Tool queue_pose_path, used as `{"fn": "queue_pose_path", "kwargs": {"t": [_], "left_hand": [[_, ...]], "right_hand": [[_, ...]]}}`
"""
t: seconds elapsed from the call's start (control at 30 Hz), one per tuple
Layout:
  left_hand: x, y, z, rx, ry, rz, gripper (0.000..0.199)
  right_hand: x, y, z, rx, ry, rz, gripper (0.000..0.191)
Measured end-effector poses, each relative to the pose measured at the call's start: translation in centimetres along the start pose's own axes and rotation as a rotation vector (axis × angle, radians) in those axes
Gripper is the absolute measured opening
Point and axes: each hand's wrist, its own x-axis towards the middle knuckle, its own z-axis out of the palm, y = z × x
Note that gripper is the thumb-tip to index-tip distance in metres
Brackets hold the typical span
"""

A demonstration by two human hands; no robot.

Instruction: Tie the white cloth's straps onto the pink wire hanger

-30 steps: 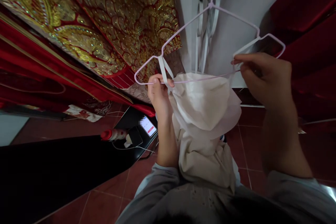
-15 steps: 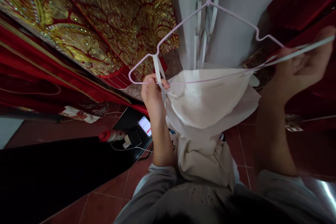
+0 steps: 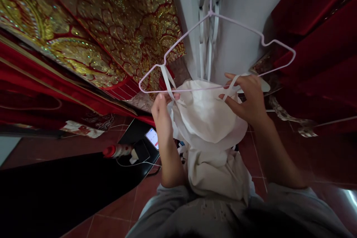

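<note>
A pale pink wire hanger hangs in front of me by its hook. On its left shoulder notch a white strap of a white garment is looped, and the cloth droops below the bottom bar. My left hand is at the bar's left end, its fingers curled at the base of that strap. Over the spread thumb and fingertips of my right hand the other strap is stretched, beside the bar and off the right shoulder of the hanger.
Red and gold beaded clothing hangs at the left, and dark red fabric at the right. On a black table lie a lit phone, a red-capped bottle and a white cable. A white wall with metal bars stands behind the hanger.
My right hand has come inward from the far right with the strap, which is now short and looped over its fingers instead of pulled long. The hanger's right end is now uncovered.
</note>
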Motion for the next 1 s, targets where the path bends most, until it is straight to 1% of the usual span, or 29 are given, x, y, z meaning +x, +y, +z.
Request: {"fn": "queue_pose_path", "kwargs": {"t": [0.07,0.1,0.2,0.27,0.3,0.33,0.4,0.43,0.47,0.5,0.53,0.57,0.6,0.63,0.67,0.7,0.73,0.77,0.83,0.87,0.9,0.93,1.0], "left_hand": [[-0.4,1.4,-1.1,0.076,-0.015,-0.004,0.034],[-0.4,2.5,-1.6,0.076,-0.015,-0.002,0.030],[0.9,5.8,-2.5,-0.095,-0.067,-0.002,0.031],[2.7,7.0,-3.1,-0.192,-0.054,0.032,0.030],[3.6,7.2,-3.3,-0.214,-0.002,0.073,0.027],[4.5,6.9,-3.6,-0.222,0.088,0.121,0.025],[5.6,5.5,-4.0,-0.194,0.301,0.198,0.022],[5.8,4.5,-4.0,-0.168,0.387,0.205,0.020],[5.7,3.6,-3.9,-0.137,0.400,0.178,0.017],[5.3,2.7,-3.6,-0.117,0.353,0.128,0.014],[4.8,2.0,-3.2,-0.109,0.257,0.067,0.014],[4.2,1.5,-2.6,-0.118,0.142,0.007,0.020],[3.6,1.2,-1.9,-0.137,0.056,-0.029,0.028],[3.0,1.2,-1.2,-0.159,-0.003,-0.047,0.034],[2.6,1.2,-0.6,-0.178,-0.021,-0.040,0.036],[2.4,1.4,0.0,-0.195,-0.012,-0.021,0.037],[2.3,1.5,0.4,-0.209,0.005,-0.001,0.036],[2.4,1.7,0.7,-0.222,0.017,0.012,0.035],[2.5,1.8,0.9,-0.238,0.020,0.014,0.034],[2.6,1.8,1.0,-0.242,0.015,0.008,0.034],[2.6,1.7,1.0,-0.245,0.010,0.002,0.033],[2.6,1.6,1.0,-0.248,0.011,-0.003,0.032],[2.5,1.3,1.1,-0.256,0.025,-0.004,0.031]], "right_hand": [[-0.2,0.0,0.1,0.017,0.014,0.004,0.035],[-0.2,-0.1,0.2,0.029,0.021,-0.001,0.033],[-0.1,-0.4,0.1,0.053,0.022,-0.013,0.035],[-0.1,-0.5,-0.1,0.046,0.005,-0.003,0.037],[0.0,-0.4,-0.2,0.040,-0.004,0.004,0.037],[-0.1,-0.3,-0.3,0.033,-0.009,0.009,0.037],[-0.1,-0.1,-0.5,0.023,-0.016,0.011,0.038],[-0.1,-0.1,-0.5,0.022,-0.021,0.008,0.040],[-0.1,-0.2,-0.4,0.025,-0.026,0.002,0.043],[-0.2,-0.4,-0.4,0.033,-0.032,-0.009,0.047],[-0.2,-0.6,-0.3,0.048,-0.038,-0.025,0.050],[-0.3,-0.9,-0.2,0.067,-0.047,-0.046,0.053],[-0.4,-1.1,-0.1,0.087,-0.055,-0.072,0.054],[-0.5,-1.2,0.0,0.101,-0.059,-0.093,0.054],[-0.8,-1.0,-0.1,0.108,-0.049,-0.099,0.054],[-1.0,-0.6,-0.1,0.111,-0.001,-0.084,0.055],[-1.2,0.1,-0.3,0.119,0.111,-0.057,0.055],[-1.4,1.2,-0.5,0.134,0.272,-0.024,0.055],[-1.4,3.8,-1.1,0.185,0.663,0.028,0.050],[-1.1,5.1,-1.4,0.198,0.749,0.044,0.044],[-0.6,6.2,-1.9,0.214,0.760,0.059,0.039],[0.0,7.0,-2.3,0.244,0.687,0.081,0.035],[1.8,7.3,-3.4,0.290,0.421,0.135,0.032]]}}
